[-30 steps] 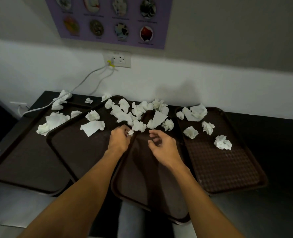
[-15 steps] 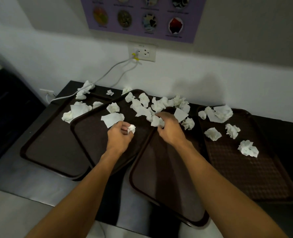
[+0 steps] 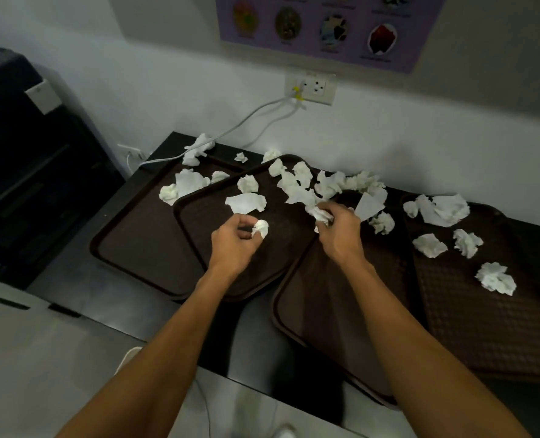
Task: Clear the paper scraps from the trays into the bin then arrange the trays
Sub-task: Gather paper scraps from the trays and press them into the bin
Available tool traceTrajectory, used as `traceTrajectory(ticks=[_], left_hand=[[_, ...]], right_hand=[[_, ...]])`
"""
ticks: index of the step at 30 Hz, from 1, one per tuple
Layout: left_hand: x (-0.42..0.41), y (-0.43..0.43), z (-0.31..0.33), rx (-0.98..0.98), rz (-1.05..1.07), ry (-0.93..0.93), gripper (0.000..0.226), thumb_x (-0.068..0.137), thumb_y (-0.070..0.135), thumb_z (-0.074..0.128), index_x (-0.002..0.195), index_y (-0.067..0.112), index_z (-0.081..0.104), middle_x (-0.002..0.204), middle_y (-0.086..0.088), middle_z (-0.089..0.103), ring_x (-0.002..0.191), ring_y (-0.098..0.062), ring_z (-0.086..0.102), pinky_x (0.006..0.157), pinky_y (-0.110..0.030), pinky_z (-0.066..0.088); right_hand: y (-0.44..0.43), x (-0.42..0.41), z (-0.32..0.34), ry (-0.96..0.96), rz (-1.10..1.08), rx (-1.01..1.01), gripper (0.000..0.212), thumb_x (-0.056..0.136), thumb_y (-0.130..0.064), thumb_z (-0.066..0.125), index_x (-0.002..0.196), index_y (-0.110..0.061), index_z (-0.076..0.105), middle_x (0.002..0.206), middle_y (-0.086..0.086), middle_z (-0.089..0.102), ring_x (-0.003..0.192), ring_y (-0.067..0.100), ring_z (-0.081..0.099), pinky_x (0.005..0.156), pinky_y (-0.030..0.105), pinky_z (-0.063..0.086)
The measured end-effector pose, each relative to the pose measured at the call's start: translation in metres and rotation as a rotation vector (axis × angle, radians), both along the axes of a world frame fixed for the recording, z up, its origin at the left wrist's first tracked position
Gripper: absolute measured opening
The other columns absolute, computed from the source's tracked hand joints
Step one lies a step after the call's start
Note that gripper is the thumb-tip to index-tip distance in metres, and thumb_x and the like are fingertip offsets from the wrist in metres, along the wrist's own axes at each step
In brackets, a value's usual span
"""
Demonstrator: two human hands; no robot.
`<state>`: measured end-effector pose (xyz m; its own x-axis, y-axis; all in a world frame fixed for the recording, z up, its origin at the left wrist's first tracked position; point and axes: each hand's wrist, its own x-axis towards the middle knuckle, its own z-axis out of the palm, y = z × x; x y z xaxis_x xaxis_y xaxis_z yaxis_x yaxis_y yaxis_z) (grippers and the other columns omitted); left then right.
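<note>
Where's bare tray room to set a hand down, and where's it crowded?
Bare: near halves of the left tray, third tray and right tray. Crowded: paper scraps heaped across the far ends, thickest on the second tray.

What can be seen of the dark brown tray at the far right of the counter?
The dark brown rectangular plastic-looking tray has rounded corners, a raised rim and a waffle-textured floor. It lies flat on the black counter, cut off by the picture's right edge. About five crumpled white paper scraps lie on its far half; its near half is bare. Its left rim meets the neighbouring tray.
</note>
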<state>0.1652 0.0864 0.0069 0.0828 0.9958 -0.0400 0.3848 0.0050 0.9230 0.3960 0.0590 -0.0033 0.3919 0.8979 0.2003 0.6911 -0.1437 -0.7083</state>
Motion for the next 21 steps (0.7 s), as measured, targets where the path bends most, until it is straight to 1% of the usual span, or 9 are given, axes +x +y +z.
traceTrajectory(ticks=[3, 5, 7, 8, 11, 13, 15, 18, 21], left_hand=[[-0.01, -0.005, 0.004, 0.003, -0.014, -0.021, 0.02, 0.085, 0.024, 0.082, 0.102, 0.021, 0.072, 0.098, 0.009, 0.071, 0.083, -0.002, 0.069, 0.06, -0.008, 0.05], [-0.02, -0.009, 0.007, 0.001, -0.021, -0.034, 0.019, 0.084, 0.024, 0.081, 0.101, 0.023, 0.072, 0.097, 0.009, 0.071, 0.082, -0.001, 0.069, 0.061, -0.009, 0.051], [-0.033, -0.013, 0.009, 0.0, -0.033, -0.044, 0.019, 0.084, 0.024, 0.081, 0.1, 0.025, 0.072, 0.097, 0.009, 0.072, 0.082, -0.001, 0.069, 0.063, -0.011, 0.053], [-0.041, -0.015, 0.01, -0.001, -0.039, -0.052, 0.019, 0.084, 0.024, 0.081, 0.1, 0.026, 0.072, 0.096, 0.009, 0.072, 0.083, -0.002, 0.069, 0.064, -0.013, 0.055], [-0.07, -0.023, 0.011, -0.007, -0.049, -0.085, 0.019, 0.084, 0.024, 0.082, 0.1, 0.027, 0.072, 0.094, 0.01, 0.073, 0.084, -0.005, 0.07, 0.069, -0.019, 0.059], [-0.094, -0.03, 0.012, -0.012, -0.049, -0.092, 0.019, 0.084, 0.022, 0.081, 0.1, 0.027, 0.072, 0.093, 0.011, 0.073, 0.084, -0.003, 0.07, 0.066, -0.017, 0.057], [-0.12, -0.036, 0.013, -0.012, -0.046, -0.092, 0.019, 0.084, 0.023, 0.081, 0.1, 0.027, 0.072, 0.093, 0.012, 0.073, 0.082, 0.0, 0.069, 0.063, -0.014, 0.055], [-0.169, -0.046, 0.009, -0.02, -0.022, -0.102, 0.018, 0.084, 0.023, 0.081, 0.099, 0.028, 0.072, 0.091, 0.011, 0.074, 0.081, -0.003, 0.07, 0.063, -0.017, 0.056], [-0.22, -0.055, 0.003, -0.018, 0.006, -0.094, 0.017, 0.083, 0.025, 0.082, 0.097, 0.029, 0.072, 0.088, 0.009, 0.075, 0.08, -0.006, 0.072, 0.066, -0.02, 0.058]], right_hand=[[-0.016, -0.026, 0.013, 0.136, -0.066, 0.02, 0.036, 0.09, -0.005, 0.075, 0.125, -0.012, 0.069, 0.113, -0.002, 0.068, 0.104, 0.013, 0.065, 0.094, 0.022, 0.051], [-0.026, -0.046, 0.02, 0.216, -0.097, 0.025, 0.036, 0.091, -0.01, 0.076, 0.126, -0.015, 0.069, 0.11, -0.007, 0.066, 0.094, 0.01, 0.069, 0.087, 0.014, 0.052], [-0.035, -0.069, 0.025, 0.277, -0.114, 0.022, 0.034, 0.091, -0.013, 0.077, 0.124, -0.018, 0.071, 0.107, -0.007, 0.069, 0.083, 0.005, 0.071, 0.076, 0.003, 0.048], [-0.039, -0.081, 0.027, 0.289, -0.114, 0.02, 0.032, 0.091, -0.013, 0.077, 0.123, -0.019, 0.071, 0.105, -0.008, 0.069, 0.08, 0.003, 0.071, 0.072, 0.001, 0.048], [-0.05, -0.124, 0.031, 0.292, -0.094, 0.015, 0.03, 0.091, -0.014, 0.077, 0.12, -0.023, 0.072, 0.102, -0.01, 0.07, 0.08, 0.002, 0.071, 0.076, 0.006, 0.052], [-0.056, -0.154, 0.032, 0.312, -0.083, 0.009, 0.03, 0.091, -0.015, 0.078, 0.119, -0.025, 0.072, 0.104, -0.01, 0.072, 0.081, 0.002, 0.072, 0.081, 0.015, 0.057], [-0.062, -0.182, 0.03, 0.334, -0.064, 0.009, 0.029, 0.091, -0.014, 0.078, 0.117, -0.025, 0.073, 0.104, -0.01, 0.073, 0.082, 0.003, 0.073, 0.081, 0.018, 0.059], [-0.07, -0.232, 0.025, 0.35, -0.022, 0.026, 0.026, 0.09, -0.013, 0.079, 0.114, -0.022, 0.074, 0.101, -0.009, 0.075, 0.085, 0.003, 0.073, 0.082, 0.018, 0.059], [-0.077, -0.281, 0.02, 0.393, 0.006, 0.03, 0.025, 0.09, -0.009, 0.077, 0.112, -0.019, 0.075, 0.099, -0.008, 0.075, 0.083, -0.001, 0.073, 0.076, 0.009, 0.053]])
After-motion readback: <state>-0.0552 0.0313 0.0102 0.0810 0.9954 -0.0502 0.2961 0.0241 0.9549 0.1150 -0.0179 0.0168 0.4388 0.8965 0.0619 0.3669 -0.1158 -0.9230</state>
